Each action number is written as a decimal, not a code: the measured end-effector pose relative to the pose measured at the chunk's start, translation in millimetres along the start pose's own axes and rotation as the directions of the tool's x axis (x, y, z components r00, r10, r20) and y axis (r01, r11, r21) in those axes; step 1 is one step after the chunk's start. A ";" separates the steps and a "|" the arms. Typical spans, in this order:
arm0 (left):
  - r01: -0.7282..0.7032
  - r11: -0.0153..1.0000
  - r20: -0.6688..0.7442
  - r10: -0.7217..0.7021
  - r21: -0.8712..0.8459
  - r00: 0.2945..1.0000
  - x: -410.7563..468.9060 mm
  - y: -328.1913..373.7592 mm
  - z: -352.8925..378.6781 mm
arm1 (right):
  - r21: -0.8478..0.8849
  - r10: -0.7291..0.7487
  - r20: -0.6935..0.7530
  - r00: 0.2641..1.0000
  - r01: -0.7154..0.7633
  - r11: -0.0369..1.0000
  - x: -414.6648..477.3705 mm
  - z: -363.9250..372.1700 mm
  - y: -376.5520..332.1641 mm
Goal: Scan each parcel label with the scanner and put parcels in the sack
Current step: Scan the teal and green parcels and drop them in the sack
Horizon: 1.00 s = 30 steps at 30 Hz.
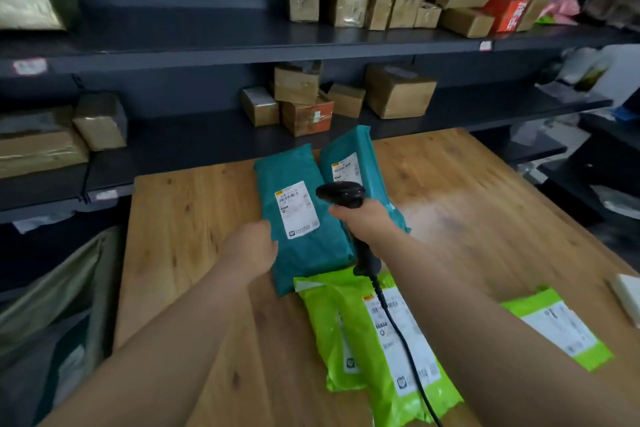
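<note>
Showing a parcel-scanning station seen from above and behind the hands. The left hand (254, 248) grips the left edge of the left teal parcel (304, 239), fingers tucked out of sight under the wrapper; the white label (297, 209) on this parcel faces up. The right hand (367, 222) is curled round the handle of the black scanner (341, 194), whose head sits just beside that label, to its right. The scanner's cable (398, 333) trails toward the near edge across the green parcels.

The right teal parcel (358, 158) lies touching the left one, partly hidden behind the scanner head and the right hand. Two overlapping green parcels (349, 326) lie nearer, labels up, and the near end of the left teal parcel overlaps their far edge. A third green parcel (561, 326) lies to the right, apart from them, beyond the right forearm. All rest on the wooden table (485, 201).

The sack (52, 305), olive-grey, stands open beside the table's left edge. Its contents are too blurred to make out.

The upper shelf (207, 45) carries a cluster of stacked cardboard boxes (346, 7). The lower shelf (207, 139) carries a smaller group of boxes (398, 94). A pale block (628, 295) lies at the table's right edge.
</note>
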State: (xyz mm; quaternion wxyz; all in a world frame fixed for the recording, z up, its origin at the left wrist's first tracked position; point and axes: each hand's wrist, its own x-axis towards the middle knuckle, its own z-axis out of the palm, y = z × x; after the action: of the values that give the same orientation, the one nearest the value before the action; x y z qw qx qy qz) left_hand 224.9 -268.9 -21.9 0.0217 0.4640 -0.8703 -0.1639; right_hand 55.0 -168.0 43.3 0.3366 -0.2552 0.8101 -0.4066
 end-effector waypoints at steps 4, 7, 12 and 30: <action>0.133 0.975 0.150 -0.107 -0.178 0.983 40.5 -2.8 33.0 | 0.103 0.148 0.078 0.986 -0.156 0.982 44.7 11.9 18.5; 0.282 0.867 0.200 -0.216 -0.412 0.956 54.5 4.6 42.7 | 0.139 0.219 0.167 0.961 -0.243 0.960 65.5 17.8 27.6; 0.394 0.352 0.304 -0.284 -0.849 0.909 62.6 20.8 35.5 | 0.225 0.233 0.284 0.930 -0.301 0.927 74.5 21.2 31.6; -0.039 0.103 -0.080 -0.428 -0.994 0.900 -98.1 63.7 -64.3 | 0.275 -0.391 0.382 0.838 0.301 0.913 -73.3 -94.4 -30.0</action>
State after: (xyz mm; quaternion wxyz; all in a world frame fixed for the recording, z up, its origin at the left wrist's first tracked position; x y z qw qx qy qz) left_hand 241.9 -173.1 69.6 0.4529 0.4670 -0.4533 -0.6093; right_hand 35.3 -87.7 134.8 0.4512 -0.4450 0.6103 -0.4754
